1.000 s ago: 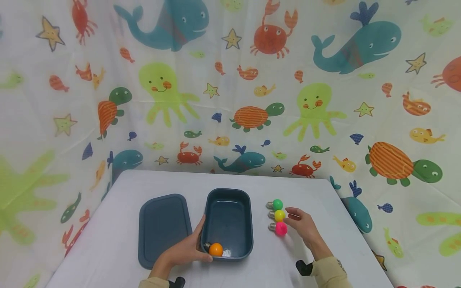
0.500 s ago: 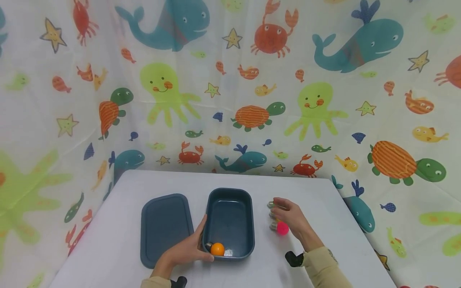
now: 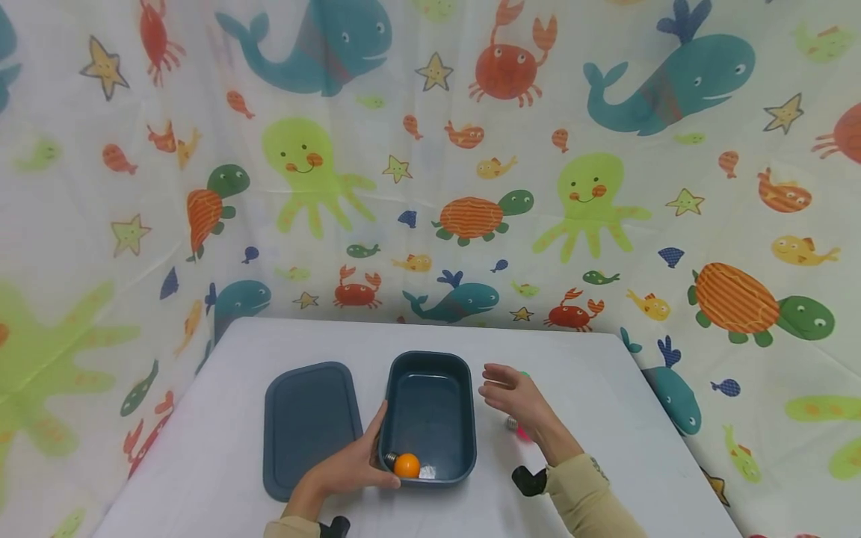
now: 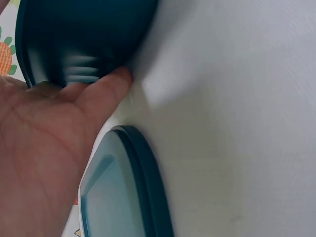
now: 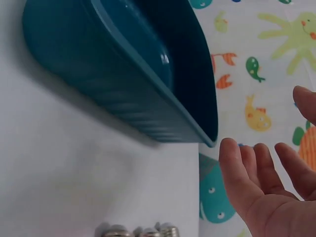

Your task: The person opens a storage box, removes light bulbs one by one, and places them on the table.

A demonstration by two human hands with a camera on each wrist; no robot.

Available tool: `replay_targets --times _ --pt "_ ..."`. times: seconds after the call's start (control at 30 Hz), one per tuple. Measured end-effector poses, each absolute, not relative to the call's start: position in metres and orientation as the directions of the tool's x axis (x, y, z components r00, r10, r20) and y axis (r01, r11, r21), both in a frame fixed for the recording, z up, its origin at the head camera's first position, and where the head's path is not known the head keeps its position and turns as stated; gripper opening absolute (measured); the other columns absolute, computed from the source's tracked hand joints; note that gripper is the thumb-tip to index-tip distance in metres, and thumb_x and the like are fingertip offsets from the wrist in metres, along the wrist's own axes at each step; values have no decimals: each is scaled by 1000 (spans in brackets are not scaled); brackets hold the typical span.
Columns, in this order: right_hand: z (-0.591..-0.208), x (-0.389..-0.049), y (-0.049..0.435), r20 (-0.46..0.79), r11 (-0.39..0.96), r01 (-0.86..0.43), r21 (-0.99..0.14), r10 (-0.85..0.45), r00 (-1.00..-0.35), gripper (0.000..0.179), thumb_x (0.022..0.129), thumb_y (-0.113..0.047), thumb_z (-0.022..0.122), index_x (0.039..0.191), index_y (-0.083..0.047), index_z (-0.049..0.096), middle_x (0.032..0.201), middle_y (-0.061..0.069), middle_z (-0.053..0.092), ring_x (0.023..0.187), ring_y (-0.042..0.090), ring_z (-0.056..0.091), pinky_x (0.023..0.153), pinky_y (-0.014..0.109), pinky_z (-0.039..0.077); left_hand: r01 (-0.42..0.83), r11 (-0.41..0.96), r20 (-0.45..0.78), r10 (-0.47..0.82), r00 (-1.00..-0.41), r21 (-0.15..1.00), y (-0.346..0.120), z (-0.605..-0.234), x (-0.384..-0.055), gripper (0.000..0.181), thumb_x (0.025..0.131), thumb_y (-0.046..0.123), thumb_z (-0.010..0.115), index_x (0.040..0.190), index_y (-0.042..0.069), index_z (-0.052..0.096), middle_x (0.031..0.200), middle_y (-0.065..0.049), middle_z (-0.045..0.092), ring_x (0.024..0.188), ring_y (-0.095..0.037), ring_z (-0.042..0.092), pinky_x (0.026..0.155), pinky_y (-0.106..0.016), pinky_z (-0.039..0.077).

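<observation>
My left hand (image 3: 353, 462) grips the near left corner of a dark blue plastic box (image 3: 430, 418), thumb at the front wall and fingers along the left side. An orange light bulb (image 3: 406, 465) lies inside, in that same corner. To the right of the box, my right hand (image 3: 521, 400) hovers with nothing in it, fingers apart and loosely bent. It covers most of a row of bulbs; a pink bulb (image 3: 524, 434) and a sliver of a green bulb (image 3: 526, 373) show past it. Their metal screw bases (image 5: 118, 231) appear low in the right wrist view.
A matching dark blue lid (image 3: 312, 433) lies flat on the white table (image 3: 578, 359), just left of the box. Behind the table hangs a curtain (image 3: 377, 202) printed with sea animals.
My right hand has moved left from beside the bulbs, across them, toward the box's right rim. The left hand has stayed at the box corner, and the orange bulb has not moved.
</observation>
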State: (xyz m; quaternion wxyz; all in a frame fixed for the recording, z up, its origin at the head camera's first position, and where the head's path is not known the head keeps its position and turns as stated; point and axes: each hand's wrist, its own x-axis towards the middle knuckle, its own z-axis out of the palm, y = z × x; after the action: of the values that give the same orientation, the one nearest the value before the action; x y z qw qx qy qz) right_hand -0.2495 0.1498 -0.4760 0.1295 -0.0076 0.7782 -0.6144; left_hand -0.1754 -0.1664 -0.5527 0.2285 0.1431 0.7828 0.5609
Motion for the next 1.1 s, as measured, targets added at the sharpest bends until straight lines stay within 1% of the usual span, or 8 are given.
replay_targets --times 0.23,0.3,0.37,0.43,0.53,0.6,0.67,1.1 --pt "-475 -248 142 -220 251 173 -952 -173 -960 64 84 -29 78 140 -11 51 139 15 53 116 30 61 90 39 55 -34 335 -201 478 -855 942 -165 -552 -175 131 77 30 85 154 20 -21 162 -16 -14 147 -41 5 113 -64 15" --pt "-474 -246 140 -229 248 182 -952 -178 -957 66 84 -31 78 141 -12 50 140 15 52 116 30 61 93 43 53 -32 337 -200 478 -855 941 -165 -551 -175 131 76 30 85 154 19 -21 162 -17 -13 147 -43 7 112 -65 16" --pt "-474 -245 138 -239 249 190 -950 -186 -953 69 84 -34 78 142 -12 49 141 15 51 116 30 61 96 49 50 -30 336 -199 480 -855 941 -165 -551 -175 131 77 30 85 154 20 -21 162 -17 -14 147 -43 6 112 -65 16" --pt "-473 -243 135 -238 246 187 -951 -200 -950 71 83 -34 78 143 -11 47 142 16 50 117 31 60 97 51 48 -31 330 -197 483 -854 943 -166 -551 -175 131 77 29 85 154 20 -21 162 -17 -14 147 -43 6 112 -64 17" --pt "-473 -242 132 -231 238 176 -955 -228 -946 72 84 -32 77 144 -7 46 144 18 48 121 31 57 96 46 50 -29 328 -195 485 -852 944 -166 -551 -176 132 77 29 85 154 20 -22 162 -16 -14 147 -42 7 112 -63 17" --pt "-474 -242 130 -218 227 161 -961 -254 -942 71 86 -29 76 144 -4 44 144 20 47 122 32 56 94 40 52 -28 331 -195 483 -854 943 -166 -551 -176 132 76 29 85 154 19 -22 162 -17 -13 147 -42 7 112 -64 17" --pt "-474 -242 128 -213 216 154 -964 -282 -936 71 86 -27 76 145 -2 43 145 20 46 123 32 55 94 38 52 -27 339 -197 477 -856 940 -166 -550 -175 132 76 30 85 154 18 -22 162 -17 -13 146 -43 8 112 -65 17" --pt "-477 -236 106 -242 216 171 -961 -365 -899 67 89 -23 73 144 -2 43 145 22 44 114 27 61 94 39 52 -37 313 -193 487 -852 949 -166 -552 -174 131 77 29 84 154 20 -22 162 -17 -14 147 -42 7 112 -63 17"
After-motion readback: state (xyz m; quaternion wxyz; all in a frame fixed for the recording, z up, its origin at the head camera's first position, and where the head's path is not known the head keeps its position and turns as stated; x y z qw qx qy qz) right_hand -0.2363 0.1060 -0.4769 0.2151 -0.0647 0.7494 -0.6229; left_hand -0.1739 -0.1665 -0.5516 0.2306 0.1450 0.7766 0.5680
